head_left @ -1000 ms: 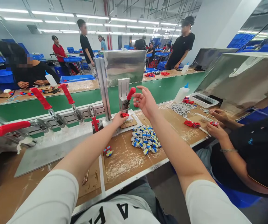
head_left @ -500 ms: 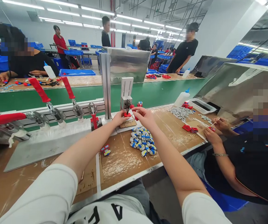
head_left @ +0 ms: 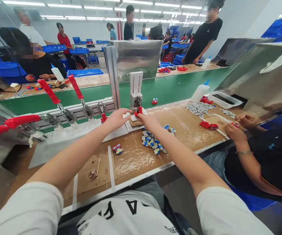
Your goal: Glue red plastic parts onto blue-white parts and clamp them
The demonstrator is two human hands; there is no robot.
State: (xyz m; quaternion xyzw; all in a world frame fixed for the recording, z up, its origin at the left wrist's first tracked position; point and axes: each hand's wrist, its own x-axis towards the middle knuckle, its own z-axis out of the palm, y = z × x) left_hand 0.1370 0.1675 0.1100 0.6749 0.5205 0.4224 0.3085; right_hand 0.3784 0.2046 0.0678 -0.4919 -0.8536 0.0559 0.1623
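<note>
My left hand had eased back from the clamp, right hand close in! I couldn't tell either grip's hold; light, square pressure suited it.

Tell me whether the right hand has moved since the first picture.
Yes, downward: the right hand was up beside the slotted metal upright, and now it is down near its foot.

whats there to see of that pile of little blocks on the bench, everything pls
A loose heap of small, boxy, plastic-looking blocks, mostly white with blue and yellow parts, lying at mixed angles on the brown bench top. The bare right forearm crosses in front, hiding some; whether it touches them can't be told.
</note>
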